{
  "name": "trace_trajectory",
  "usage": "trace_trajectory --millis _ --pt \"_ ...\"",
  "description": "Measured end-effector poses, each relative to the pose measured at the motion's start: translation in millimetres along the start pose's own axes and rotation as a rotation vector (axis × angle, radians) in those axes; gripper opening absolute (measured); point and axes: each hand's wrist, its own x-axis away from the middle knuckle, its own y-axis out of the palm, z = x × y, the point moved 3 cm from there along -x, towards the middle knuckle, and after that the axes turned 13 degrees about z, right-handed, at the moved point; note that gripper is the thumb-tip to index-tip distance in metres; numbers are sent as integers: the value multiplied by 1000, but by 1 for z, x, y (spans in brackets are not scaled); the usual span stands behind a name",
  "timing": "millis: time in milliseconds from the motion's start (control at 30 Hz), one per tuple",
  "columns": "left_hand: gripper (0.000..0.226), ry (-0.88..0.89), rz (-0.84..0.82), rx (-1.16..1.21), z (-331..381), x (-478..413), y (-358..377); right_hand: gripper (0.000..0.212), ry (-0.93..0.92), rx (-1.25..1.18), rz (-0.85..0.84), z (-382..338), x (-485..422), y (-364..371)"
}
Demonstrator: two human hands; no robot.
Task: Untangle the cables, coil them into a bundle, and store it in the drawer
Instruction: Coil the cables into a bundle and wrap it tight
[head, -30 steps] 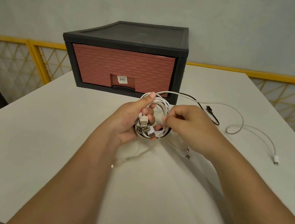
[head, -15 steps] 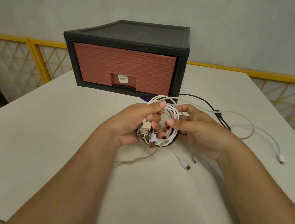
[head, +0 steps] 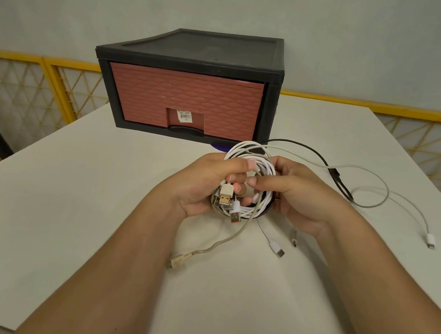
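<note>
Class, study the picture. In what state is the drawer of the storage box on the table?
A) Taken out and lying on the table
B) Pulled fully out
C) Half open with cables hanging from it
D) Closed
D: the reddish drawer sits pushed into its black frame, while the left hand and right hand hold the cable bundle in front of it.

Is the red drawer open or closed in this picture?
Closed. The drawer front sits flush inside the black frame, and no gap shows around it.
</note>
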Motion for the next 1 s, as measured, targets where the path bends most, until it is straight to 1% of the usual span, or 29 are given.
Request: trace_trajectory --millis 67,167,267,333,367,400,433,500,600,700,767,833,933,1000 --pt "26 25 33 -34 0 0 -1 39 21 -16 -77 -1 1 -1" --pt "26 42 59 -72 1 1 1 43 45 -20 -203 -1 4 -3" --pt "35 42 63 -77 0 1 0 33 53 -13 -269 3 4 -3" --pt "47 51 68 -93 0 0 -1 34 63 -1 -260 4 3 -3" --pt "50 59 66 -107 0 -1 -2 37 74 2 -242 5 1 -4" --pt "48 68 57 -123 1 -1 -3 37 85 12 -219 6 0 -4" --pt "45 78 42 -144 2 0 -3 33 88 41 -194 7 0 -5" --pt "41 95 24 -191 3 1 -4 24 66 172 -150 8 -1 -7" --pt "48 116 60 -237 4 1 -7 37 34 314 -127 7 -2 -11" --pt "53 120 124 -250 5 1 -9 48 52 288 -180 5 0 -13" --pt "53 113 157 -239 6 1 -10 49 56 260 -212 5 2 -13" --pt "50 97 172 -209 6 1 -11 50 43 274 -207 5 1 -12" --pt "51 98 142 -203 5 1 -9 47 13 251 -215 6 2 -8" --pt "41 93 123 -218 4 1 -8 42 -3 176 -232 4 3 -4"
